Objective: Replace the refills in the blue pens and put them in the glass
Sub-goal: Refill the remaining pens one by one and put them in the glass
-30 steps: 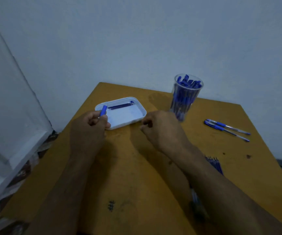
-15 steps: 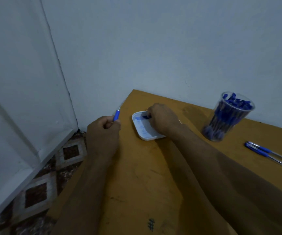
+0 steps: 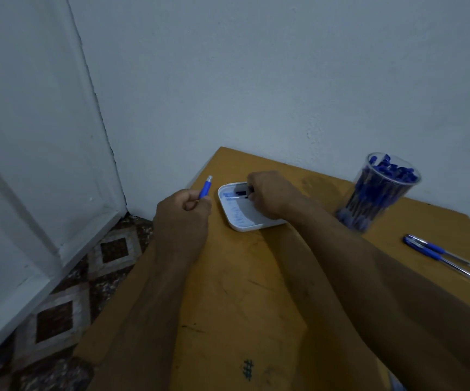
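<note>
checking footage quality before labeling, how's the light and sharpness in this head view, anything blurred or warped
Head view: dim, flat, bluish light with no glare; soft shadows lie under the arms on the table. Wide-angle warp bows the wall corner at left. The right hand over the white tray is slightly smeared; the glass and left hand look soft.

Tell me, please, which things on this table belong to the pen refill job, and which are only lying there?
In the job: the blue pen held in the left hand; the white tray, which the right hand reaches into; the glass full of pens.

Lying there: two pens at the right; a small ink mark.
</note>
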